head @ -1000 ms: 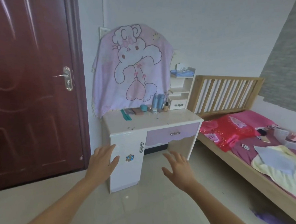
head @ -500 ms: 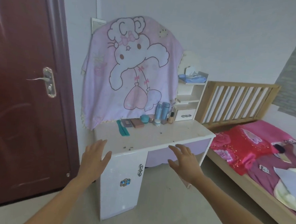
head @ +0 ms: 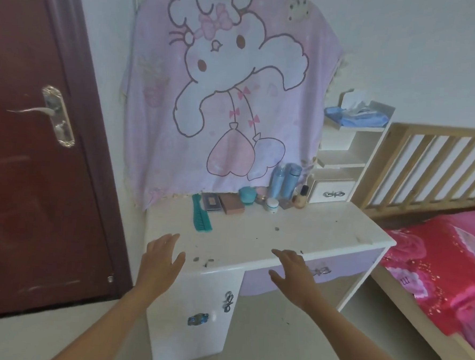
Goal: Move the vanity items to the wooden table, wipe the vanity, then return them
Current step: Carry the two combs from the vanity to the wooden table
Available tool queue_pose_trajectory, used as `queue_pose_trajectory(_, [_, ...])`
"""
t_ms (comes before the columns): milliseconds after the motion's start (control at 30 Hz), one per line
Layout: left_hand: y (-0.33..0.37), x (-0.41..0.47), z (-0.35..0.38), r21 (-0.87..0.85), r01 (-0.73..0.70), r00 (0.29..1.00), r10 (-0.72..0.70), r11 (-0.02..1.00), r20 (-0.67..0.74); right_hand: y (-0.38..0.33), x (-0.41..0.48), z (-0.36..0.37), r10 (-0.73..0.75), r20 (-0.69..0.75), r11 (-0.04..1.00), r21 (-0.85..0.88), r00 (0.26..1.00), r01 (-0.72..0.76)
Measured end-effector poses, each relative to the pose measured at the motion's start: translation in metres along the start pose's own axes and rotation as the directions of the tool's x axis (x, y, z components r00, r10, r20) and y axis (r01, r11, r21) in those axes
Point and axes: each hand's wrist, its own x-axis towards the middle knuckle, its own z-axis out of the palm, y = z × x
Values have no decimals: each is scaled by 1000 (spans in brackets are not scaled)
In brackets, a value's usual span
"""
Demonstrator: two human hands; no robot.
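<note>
Speckled vanity (head: 311,234), teal comb (head: 200,216), blue bottles (head: 278,182)

Person is closing in on the vanity worktop (head: 255,236), left hand (head: 160,261) and right hand (head: 293,275) now reaching its front edge, both empty.

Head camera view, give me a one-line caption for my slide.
Open left hand and right hand near the speckled white vanity; teal comb, palettes, jars, blue bottles along its back.
</note>
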Motion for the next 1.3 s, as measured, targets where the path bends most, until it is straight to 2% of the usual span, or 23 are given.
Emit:
queue_pose_trajectory(100, [16,33,12,23,37,999,-36,999,-31,9,47,0,-77,40,997,-17,996,78])
queue_pose_trajectory(233, [34,62,34,-11,187,977,-187,982,-106,10,107,10,-174,126,984,-5,977,176])
queue_pose_trajectory(333, [32,64,55,-8,304,950,-304,953,-66,4,142,28,-205,198,979,24,959,204])
queue_pose_trajectory(400, [19,69,62,19,331,943,-331,943,-38,-3,160,43,-213,260,977,56,942,206])
queue_pose_trajectory(567, [-22,113,58,135,286,958,-278,949,-71,-26,212,73,-177,316,981,133,932,141])
queue_pose_trajectory(667, [-47,145,65,165,266,964,-263,950,-44,-43,245,94,-127,352,986,151,928,78])
queue_pose_trajectory(833, [-88,200,102,195,285,945,-309,939,104,-70,301,116,-43,373,990,138,927,-10])
queue_pose_trajectory(967, [-96,216,116,292,227,945,-283,929,165,-87,325,135,28,384,991,109,923,-75])
queue_pose_trajectory(1067, [-101,218,125,323,175,955,-240,930,173,-96,333,148,56,380,997,32,923,-74])
queue_pose_trajectory(1167, [-102,217,134,337,179,954,-247,924,171,-99,336,155,61,360,998,-43,931,-49])
queue_pose_trajectory(1300, [-105,220,135,346,223,929,-306,911,207,-100,341,159,44,372,998,-54,927,-26])
